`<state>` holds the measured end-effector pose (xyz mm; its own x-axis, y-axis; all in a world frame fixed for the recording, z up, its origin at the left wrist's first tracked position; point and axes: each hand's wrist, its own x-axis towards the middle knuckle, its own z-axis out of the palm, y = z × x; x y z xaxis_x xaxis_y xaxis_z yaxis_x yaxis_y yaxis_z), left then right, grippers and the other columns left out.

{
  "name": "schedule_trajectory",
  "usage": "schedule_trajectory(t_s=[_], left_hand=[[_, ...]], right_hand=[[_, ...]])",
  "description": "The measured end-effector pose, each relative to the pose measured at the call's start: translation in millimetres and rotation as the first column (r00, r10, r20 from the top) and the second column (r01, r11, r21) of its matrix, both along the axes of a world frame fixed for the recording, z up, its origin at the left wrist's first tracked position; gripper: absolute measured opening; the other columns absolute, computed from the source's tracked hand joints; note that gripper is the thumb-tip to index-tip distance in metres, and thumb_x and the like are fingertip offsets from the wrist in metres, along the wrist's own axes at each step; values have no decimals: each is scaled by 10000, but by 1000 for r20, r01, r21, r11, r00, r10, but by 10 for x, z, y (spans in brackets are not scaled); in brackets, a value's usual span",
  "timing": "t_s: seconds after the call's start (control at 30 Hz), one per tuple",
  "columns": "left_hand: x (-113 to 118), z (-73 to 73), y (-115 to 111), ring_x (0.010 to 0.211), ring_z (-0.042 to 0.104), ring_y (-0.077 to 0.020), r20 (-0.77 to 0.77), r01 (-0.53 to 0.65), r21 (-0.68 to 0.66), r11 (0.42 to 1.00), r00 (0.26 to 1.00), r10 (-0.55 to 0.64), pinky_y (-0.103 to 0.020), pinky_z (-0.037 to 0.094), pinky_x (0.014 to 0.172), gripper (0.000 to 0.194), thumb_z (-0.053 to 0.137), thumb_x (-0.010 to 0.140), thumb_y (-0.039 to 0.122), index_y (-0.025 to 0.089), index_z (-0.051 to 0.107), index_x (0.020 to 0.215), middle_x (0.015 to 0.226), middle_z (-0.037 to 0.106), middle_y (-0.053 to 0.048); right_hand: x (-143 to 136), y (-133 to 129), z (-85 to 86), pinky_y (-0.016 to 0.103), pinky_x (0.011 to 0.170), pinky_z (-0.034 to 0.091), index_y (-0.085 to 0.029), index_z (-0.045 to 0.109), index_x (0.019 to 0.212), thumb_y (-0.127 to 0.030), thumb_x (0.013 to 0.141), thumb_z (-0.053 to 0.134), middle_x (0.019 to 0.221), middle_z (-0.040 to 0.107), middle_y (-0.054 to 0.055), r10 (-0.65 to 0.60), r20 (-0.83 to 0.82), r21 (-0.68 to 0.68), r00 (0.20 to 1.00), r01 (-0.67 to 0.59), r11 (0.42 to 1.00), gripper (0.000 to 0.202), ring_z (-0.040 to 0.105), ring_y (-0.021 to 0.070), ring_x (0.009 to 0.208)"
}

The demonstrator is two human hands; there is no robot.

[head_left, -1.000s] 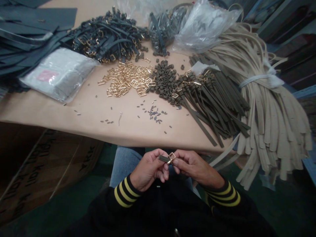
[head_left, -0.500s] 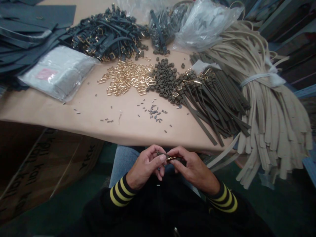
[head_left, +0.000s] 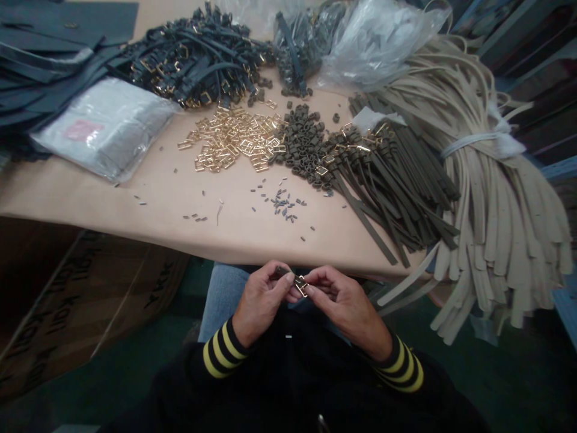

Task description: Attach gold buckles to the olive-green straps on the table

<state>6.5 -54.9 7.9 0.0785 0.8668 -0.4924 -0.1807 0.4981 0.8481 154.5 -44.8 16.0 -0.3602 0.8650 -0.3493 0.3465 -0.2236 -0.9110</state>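
Note:
Above my lap, just off the table's front edge, both hands meet at a gold buckle (head_left: 302,287) fitted on a dark olive strap (head_left: 283,272). My left hand (head_left: 265,297) pinches the strap between thumb and fingers on the left of the buckle. With thumb and forefinger, my right hand (head_left: 349,304) grips the buckle's right side. Much of the strap is hidden behind my fingers. On the table ahead lie a heap of gold buckles (head_left: 234,138), a pile of olive strap loops (head_left: 304,141) and scattered small metal pins (head_left: 283,203).
Buckled olive straps (head_left: 392,180) lie right of the loops, beside a tied bundle of beige straps (head_left: 496,204) overhanging the edge. Dark buckled straps (head_left: 202,66), a plastic-wrapped packet (head_left: 106,129) and a clear plastic bag (head_left: 374,45) sit farther back. A cardboard box (head_left: 90,300) stands lower left.
The buckle has turned so its frame now faces up and shows more fully. My right hand has shifted slightly left and my left hand's fingers have curled in closer.

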Motion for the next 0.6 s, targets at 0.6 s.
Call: schedule_trajectory(t_s=[0.6], left_hand=[[6,-124,-24,362,483,-49,201,117,-212,970,977,-74,-142,410,354,240,612,653,314,132,456,657,452,516,54]], right_hand=[[41,35,-47,263,600,512,-146,475,833,-364,753,514,726,567,22,0,-150,-323,989,-49,945,235,572,119,672]])
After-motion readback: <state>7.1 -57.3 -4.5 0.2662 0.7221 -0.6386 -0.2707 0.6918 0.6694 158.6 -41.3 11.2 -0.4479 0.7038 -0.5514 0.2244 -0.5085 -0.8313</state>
